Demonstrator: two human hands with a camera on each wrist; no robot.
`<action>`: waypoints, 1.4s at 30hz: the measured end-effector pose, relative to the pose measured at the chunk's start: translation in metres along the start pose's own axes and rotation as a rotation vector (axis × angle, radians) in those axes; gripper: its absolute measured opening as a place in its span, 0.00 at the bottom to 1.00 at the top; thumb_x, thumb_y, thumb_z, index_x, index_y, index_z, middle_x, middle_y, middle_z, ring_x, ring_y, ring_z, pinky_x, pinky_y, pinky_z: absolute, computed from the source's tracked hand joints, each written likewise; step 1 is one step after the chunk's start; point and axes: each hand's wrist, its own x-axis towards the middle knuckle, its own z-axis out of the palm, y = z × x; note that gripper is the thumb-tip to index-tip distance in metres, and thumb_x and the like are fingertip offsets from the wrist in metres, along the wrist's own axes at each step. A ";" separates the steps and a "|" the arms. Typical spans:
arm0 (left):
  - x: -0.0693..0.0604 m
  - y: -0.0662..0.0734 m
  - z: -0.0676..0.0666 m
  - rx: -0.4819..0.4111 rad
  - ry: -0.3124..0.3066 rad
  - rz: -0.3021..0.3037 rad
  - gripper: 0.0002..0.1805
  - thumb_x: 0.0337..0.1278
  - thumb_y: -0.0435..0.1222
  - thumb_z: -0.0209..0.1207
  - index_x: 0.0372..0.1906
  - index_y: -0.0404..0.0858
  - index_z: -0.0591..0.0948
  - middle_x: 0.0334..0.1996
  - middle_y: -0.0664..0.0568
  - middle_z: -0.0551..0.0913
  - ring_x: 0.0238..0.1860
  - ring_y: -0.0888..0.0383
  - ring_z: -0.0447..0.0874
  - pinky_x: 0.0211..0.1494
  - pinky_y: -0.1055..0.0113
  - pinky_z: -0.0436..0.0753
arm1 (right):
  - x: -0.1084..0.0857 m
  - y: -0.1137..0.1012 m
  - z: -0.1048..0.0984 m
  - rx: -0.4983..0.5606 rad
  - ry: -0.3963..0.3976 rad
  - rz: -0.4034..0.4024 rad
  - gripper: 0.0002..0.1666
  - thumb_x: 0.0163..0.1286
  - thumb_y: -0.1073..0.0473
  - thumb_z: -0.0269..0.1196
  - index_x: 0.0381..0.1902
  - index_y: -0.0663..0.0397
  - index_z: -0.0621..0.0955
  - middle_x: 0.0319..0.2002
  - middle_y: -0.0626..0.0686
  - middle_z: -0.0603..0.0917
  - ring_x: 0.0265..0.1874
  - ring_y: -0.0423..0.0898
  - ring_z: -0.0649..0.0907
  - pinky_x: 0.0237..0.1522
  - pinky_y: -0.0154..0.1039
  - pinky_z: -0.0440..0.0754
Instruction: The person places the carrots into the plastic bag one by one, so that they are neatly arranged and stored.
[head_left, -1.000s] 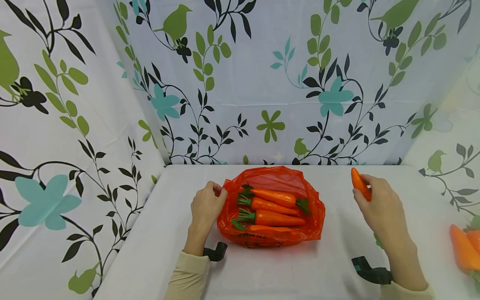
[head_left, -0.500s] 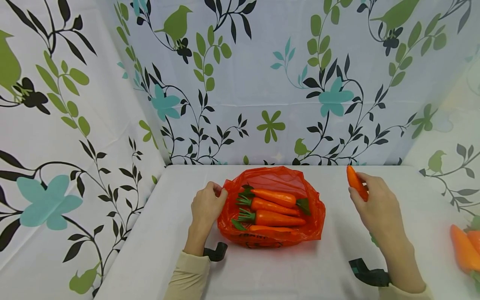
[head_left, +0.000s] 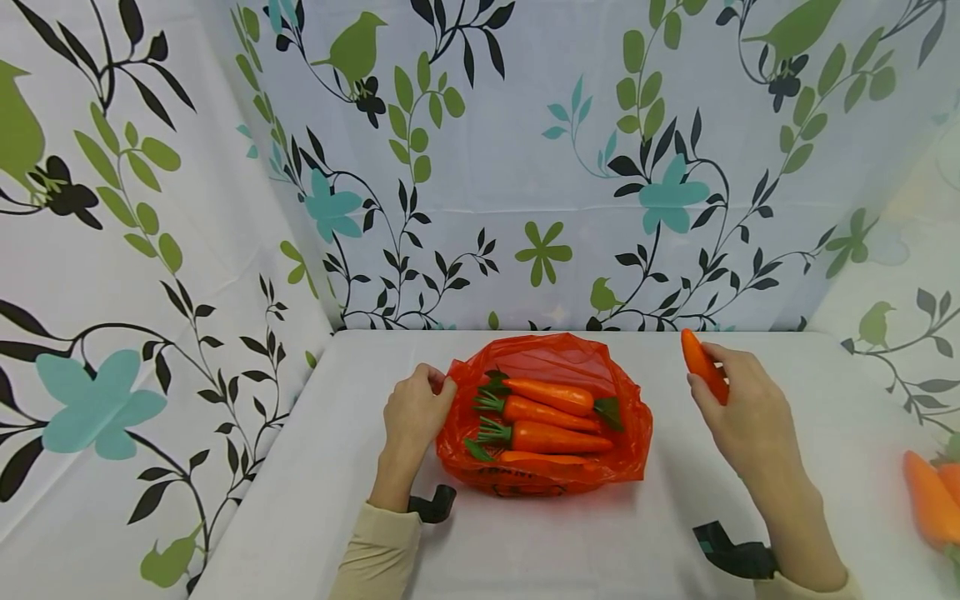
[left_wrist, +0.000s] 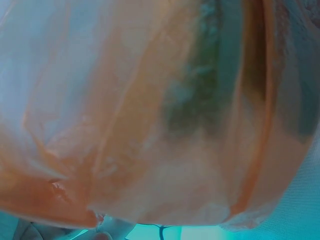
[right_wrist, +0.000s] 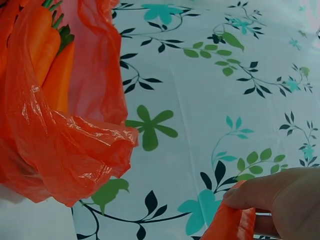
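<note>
Plainly, from the head camera, the left hand (head_left: 412, 408) pinches the near rim of a red plastic bag (head_left: 622, 462), its thumb and fingers bent together at the edge. That bag sits on the white table (head_left: 517, 550) between the hands, close against the left one, and four orange carrots (head_left: 562, 436) with green tops show inside it. Well apart from the bag, the right hand (head_left: 750, 408) pinches a carrot (head_left: 703, 367) between thumb and fingers, the tip pointing up and away. More carrots (head_left: 930, 500), cut off by the frame, lie to the outer side of the right hand. Beyond both hands hangs a patterned cloth (head_left: 480, 183).

From the left wrist, the bag fills nearly everything, blurred, with green leaves showing through the film; fingertips just show at its lower edge.

From the right wrist, the thumb presses on the held carrot, and the bag lies to that hand's left, not touching it.
</note>
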 end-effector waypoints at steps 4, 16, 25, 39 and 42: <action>0.000 0.000 0.000 -0.002 -0.007 -0.007 0.14 0.63 0.45 0.56 0.41 0.38 0.81 0.32 0.46 0.86 0.26 0.54 0.78 0.33 0.60 0.84 | 0.000 -0.004 0.000 0.006 0.006 -0.020 0.28 0.63 0.69 0.67 0.62 0.67 0.75 0.51 0.69 0.79 0.43 0.65 0.80 0.42 0.65 0.83; 0.000 -0.002 0.001 0.005 0.022 0.008 0.13 0.63 0.44 0.55 0.39 0.39 0.81 0.30 0.47 0.87 0.25 0.54 0.78 0.29 0.62 0.79 | 0.003 -0.021 0.006 0.032 0.030 -0.129 0.28 0.59 0.71 0.69 0.59 0.68 0.77 0.50 0.67 0.81 0.44 0.62 0.81 0.40 0.63 0.85; 0.000 0.000 -0.001 0.002 0.012 -0.002 0.13 0.63 0.45 0.55 0.40 0.38 0.81 0.33 0.46 0.87 0.26 0.54 0.79 0.32 0.60 0.82 | 0.005 -0.032 0.015 0.078 0.030 -0.215 0.29 0.58 0.71 0.70 0.58 0.66 0.78 0.50 0.64 0.82 0.47 0.59 0.82 0.41 0.59 0.86; 0.000 0.000 -0.001 0.003 0.013 -0.005 0.13 0.63 0.44 0.55 0.41 0.38 0.81 0.33 0.46 0.87 0.26 0.54 0.79 0.33 0.60 0.83 | 0.007 -0.056 0.029 0.122 0.025 -0.284 0.31 0.56 0.72 0.72 0.59 0.63 0.78 0.52 0.60 0.83 0.54 0.56 0.82 0.50 0.53 0.84; 0.000 0.000 -0.002 0.005 0.016 -0.005 0.14 0.63 0.45 0.55 0.41 0.39 0.81 0.33 0.46 0.87 0.27 0.54 0.80 0.33 0.59 0.83 | 0.007 -0.060 0.033 0.131 0.026 -0.311 0.31 0.55 0.71 0.72 0.58 0.63 0.78 0.52 0.59 0.83 0.54 0.55 0.82 0.51 0.52 0.84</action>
